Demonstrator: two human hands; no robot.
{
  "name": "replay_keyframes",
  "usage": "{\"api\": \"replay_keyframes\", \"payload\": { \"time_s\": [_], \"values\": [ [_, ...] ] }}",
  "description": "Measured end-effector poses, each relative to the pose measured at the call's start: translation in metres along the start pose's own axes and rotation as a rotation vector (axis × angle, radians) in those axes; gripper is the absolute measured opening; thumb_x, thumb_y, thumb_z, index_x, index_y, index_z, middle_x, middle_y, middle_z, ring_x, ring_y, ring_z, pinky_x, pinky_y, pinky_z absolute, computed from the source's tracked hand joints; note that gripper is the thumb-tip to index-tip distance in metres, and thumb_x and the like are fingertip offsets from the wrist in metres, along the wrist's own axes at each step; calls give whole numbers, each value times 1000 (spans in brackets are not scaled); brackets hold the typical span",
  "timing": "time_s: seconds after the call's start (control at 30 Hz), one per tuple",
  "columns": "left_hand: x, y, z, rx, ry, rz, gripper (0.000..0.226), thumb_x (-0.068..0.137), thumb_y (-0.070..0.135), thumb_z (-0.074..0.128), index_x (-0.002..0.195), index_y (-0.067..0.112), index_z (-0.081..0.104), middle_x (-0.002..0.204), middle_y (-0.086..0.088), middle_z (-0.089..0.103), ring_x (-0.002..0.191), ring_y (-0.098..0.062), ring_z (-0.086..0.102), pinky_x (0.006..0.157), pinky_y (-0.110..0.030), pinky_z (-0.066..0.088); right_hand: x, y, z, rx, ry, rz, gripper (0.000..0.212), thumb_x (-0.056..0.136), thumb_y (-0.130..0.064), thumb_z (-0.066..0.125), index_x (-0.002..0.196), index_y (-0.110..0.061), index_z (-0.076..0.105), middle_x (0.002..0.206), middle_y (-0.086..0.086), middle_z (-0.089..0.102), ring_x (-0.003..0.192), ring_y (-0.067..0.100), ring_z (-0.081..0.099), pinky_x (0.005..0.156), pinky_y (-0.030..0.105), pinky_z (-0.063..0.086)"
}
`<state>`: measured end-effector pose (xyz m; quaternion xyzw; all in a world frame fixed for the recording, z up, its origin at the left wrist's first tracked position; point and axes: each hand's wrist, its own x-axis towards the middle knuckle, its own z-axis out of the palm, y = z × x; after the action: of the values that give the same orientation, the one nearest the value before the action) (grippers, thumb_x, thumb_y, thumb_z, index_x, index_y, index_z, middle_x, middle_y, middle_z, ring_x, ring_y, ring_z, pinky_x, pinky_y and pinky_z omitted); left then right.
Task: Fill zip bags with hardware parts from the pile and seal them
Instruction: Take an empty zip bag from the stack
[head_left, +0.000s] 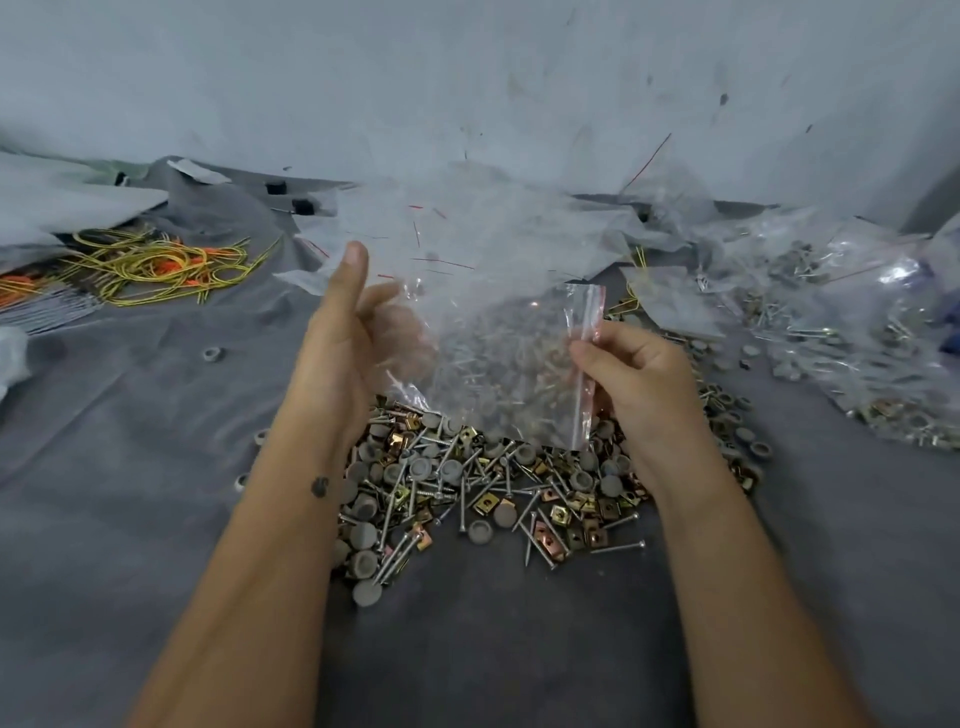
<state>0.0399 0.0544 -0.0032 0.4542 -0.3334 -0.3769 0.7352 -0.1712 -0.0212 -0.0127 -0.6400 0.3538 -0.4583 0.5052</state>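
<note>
A clear zip bag (498, 358) with a red seal strip hangs above the pile of hardware parts (488, 488). The pile is made of screws, grey caps and brass clips on grey cloth. My right hand (634, 374) pinches the bag's red zip edge at its right side. My left hand (353, 338) is at the bag's left side, thumb up, its fingers blurred behind the plastic. Whether those fingers grip the bag cannot be told. The bag looks empty; the parts seen through it lie behind.
Filled clear bags (852, 332) lie heaped at the right. Empty zip bags (467, 228) are stacked behind the pile. Yellow and orange wires (150, 265) lie at the left. Loose grey caps (212, 354) dot the cloth. A wall draped in grey stands behind.
</note>
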Motion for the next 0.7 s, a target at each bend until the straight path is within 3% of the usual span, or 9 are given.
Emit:
{"api": "replay_keyframes", "payload": {
  "time_s": [0.1, 0.2, 0.37, 0.5, 0.63, 0.7],
  "values": [
    [-6, -1, 1, 272, -110, 21, 57, 81, 66, 61, 93, 12, 74, 69, 2, 67, 54, -18, 61, 50, -22, 48, 1, 4, 0, -41, 36, -36, 19, 91, -20, 65, 80, -33, 75, 67, -6, 67, 65, 4, 61, 65, 22, 52],
    [-6, -6, 1, 295, -47, 59, 38, 75, 43, 77, 84, 7, 70, 72, -3, 67, 53, -16, 59, 45, -22, 46, 2, 7, 0, -94, 72, -53, 13, 91, -30, 64, 82, -27, 73, 75, 5, 67, 69, 7, 58, 69, 23, 51],
    [0, -5, 0, 67, 95, 38, 19, 64, 36, 81, 66, 20, 69, 65, -1, 62, 67, -21, 49, 70, -36, 44, 3, 10, -1, -114, 121, -61, 18, 93, -29, 62, 78, -26, 71, 70, 0, 64, 67, 7, 56, 63, 20, 49],
    [2, -8, 1, 84, 219, 92, 22, 89, 29, 69, 68, 21, 72, 63, 2, 63, 61, -10, 57, 68, -27, 51, 2, 7, 2, -84, 114, -65, 21, 93, -24, 63, 74, -28, 71, 64, -11, 62, 61, 3, 55, 56, 16, 47],
    [2, -10, -2, 326, 383, 214, 20, 97, 30, 61, 80, 23, 69, 54, 7, 51, 48, -7, 44, 51, -23, 40, -1, -1, -4, 115, -140, 46, 20, 90, -16, 62, 79, -24, 76, 72, -6, 69, 63, 6, 61, 58, 23, 52],
    [2, -11, -4, 535, 461, 280, 11, 96, 33, 60, 97, 25, 68, 68, 9, 57, 61, -7, 52, 61, -27, 44, -2, -1, -5, 146, -200, 59, 18, 89, -12, 61, 83, -20, 77, 74, -2, 71, 63, 8, 63, 57, 24, 53]
  ]
}}
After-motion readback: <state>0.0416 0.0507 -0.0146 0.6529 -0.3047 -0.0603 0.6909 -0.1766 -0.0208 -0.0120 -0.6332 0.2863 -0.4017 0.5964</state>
